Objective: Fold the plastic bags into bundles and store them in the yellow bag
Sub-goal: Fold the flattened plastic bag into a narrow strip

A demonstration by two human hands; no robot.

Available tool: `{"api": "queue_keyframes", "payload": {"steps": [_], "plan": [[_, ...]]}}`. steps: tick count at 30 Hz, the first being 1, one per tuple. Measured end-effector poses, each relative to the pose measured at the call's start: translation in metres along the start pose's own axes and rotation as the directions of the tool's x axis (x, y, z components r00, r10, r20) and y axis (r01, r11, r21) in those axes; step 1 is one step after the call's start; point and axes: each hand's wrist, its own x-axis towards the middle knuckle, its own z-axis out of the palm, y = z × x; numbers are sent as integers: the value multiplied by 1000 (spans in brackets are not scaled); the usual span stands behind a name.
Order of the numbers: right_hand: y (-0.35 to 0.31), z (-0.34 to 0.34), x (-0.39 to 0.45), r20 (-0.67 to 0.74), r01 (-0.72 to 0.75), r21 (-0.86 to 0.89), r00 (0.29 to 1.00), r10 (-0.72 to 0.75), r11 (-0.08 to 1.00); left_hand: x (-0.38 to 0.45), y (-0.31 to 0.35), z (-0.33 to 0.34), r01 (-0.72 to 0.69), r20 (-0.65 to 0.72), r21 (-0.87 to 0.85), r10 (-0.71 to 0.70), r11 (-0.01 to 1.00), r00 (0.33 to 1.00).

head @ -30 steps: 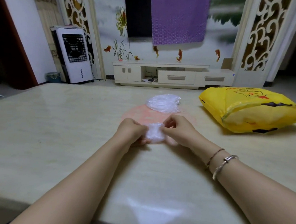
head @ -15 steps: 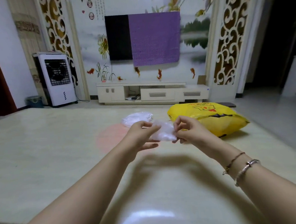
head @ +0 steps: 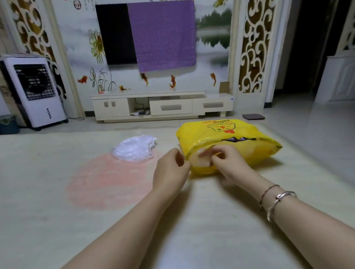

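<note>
**Two hands at the mouth of the yellow bag**

Two bare forearms reach out over the pale, glossy stone-look surface [head: 43, 238], whose near part lies open and smooth on both sides of the arms, with a soft glare between them. On the right wrist sit a thin brown cord bracelet [head: 267, 192] and a silver metal bangle [head: 279, 203].

Farther out, the left hand [head: 170, 170] has its grip curled, thumb and fingertips pinching the near left rim of the crinkled yellow plastic bag [head: 245, 129]. The right hand [head: 227, 162] sits at the bag's opening, its grip bent with fingertips pressed together; whether it holds a bundle cannot be told, as the pale shape inside the mouth is blurred. The yellow bag lies on its side to the right of centre, mouth facing the person, puffed and wrinkled, with red and black printing on top. Its far right end lies near the surface's right edge.

Left of the bag, and apart from it, a loose heap of clear, shiny plastic bags [head: 134, 149] rests at the far rim of a faint round pink patch [head: 108, 181] on the surface. Open room spreads left of that patch to the edge.

Beyond the far edge stand a low white television cabinet [head: 162, 106], a white box-shaped air cooler [head: 36, 91] and a purple woven cloth [head: 163, 34] hanging over a dark screen.
</note>
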Motion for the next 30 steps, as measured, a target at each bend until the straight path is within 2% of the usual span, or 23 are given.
{"api": "queue_keyframes", "payload": {"steps": [3, 6, 9, 13, 17, 22, 26, 30], "plan": [[1, 15, 14, 135, -37, -221, 989, 68, 974, -1, 0, 3, -93, 43, -73, 97, 993, 994], [-4, 26, 27, 312, -35, -488, 926, 212, 872, -2, -4, 5, -132, 69, -143, 143, 981, 987], [-12, 30, 29, 344, -1, -598, 903, 259, 801, -3, -5, 1, -116, 74, -134, 127, 984, 989], [-16, 19, 12, 301, -14, -555, 929, 217, 832, -2, -6, -3, -67, 75, -120, 77, 990, 994], [-16, -4, -19, 304, 74, -568, 944, 126, 820, -11, 1, -7, -10, 137, -140, 29, 990, 990], [-36, -24, -51, 243, 133, -475, 970, -16, 870, -30, 0, -38, 36, 141, -108, -21, 994, 990], [-60, -7, -51, 221, 137, -419, 974, -46, 897, -37, -16, -81, 91, 113, -84, -81, 992, 990], [-79, 42, -32, 191, 174, -323, 975, -116, 930, -33, -45, -130, 151, 42, -71, -149, 986, 988]]}}
